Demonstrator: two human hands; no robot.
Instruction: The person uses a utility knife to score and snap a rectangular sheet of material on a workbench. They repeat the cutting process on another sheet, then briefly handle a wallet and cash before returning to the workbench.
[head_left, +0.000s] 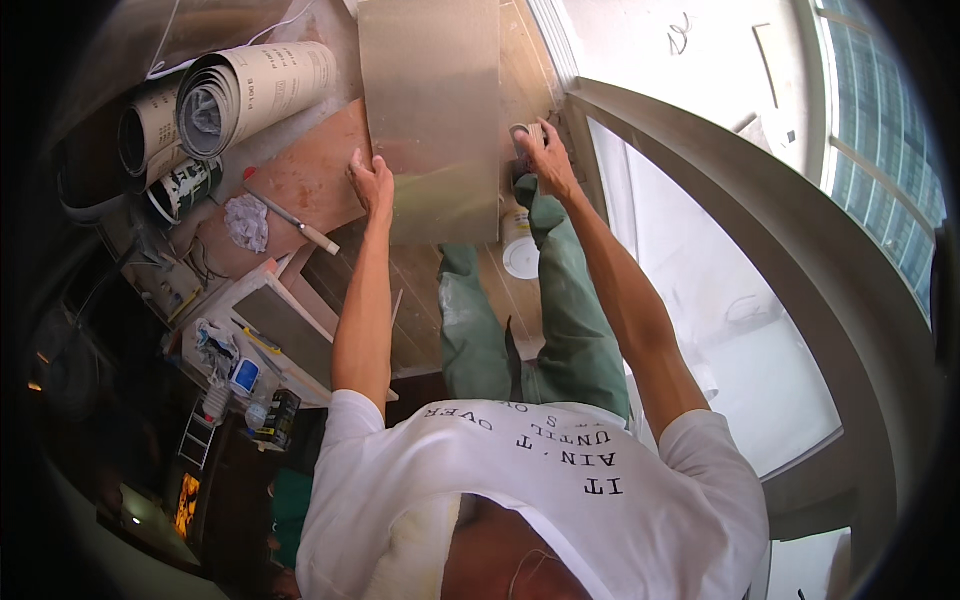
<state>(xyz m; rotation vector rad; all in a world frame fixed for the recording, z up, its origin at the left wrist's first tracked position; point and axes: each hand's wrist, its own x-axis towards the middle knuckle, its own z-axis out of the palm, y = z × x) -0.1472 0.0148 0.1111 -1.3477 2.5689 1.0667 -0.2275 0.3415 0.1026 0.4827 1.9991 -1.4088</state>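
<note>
My left hand [372,185] is at the left edge of a long smooth board [435,80], its fingers apart and slightly bent. My right hand [550,160] is closed on a small dark-and-pale block [522,138] just past the board's right edge. Below that hand, between my green-clad legs, stands a white tub [520,258], partly hidden. Left of my left hand lies a pinkish sheet [325,160] with a long wooden-handled tool [315,236] and a crumpled plastic wrap [247,222] on it.
Rolls of abrasive paper [255,95] and a dark can [185,190] are at upper left. A cluttered stand [275,315] with bottles and tools and a small ladder [192,440] are at lower left. A curved sill [720,150] and a window [870,120] run along the right.
</note>
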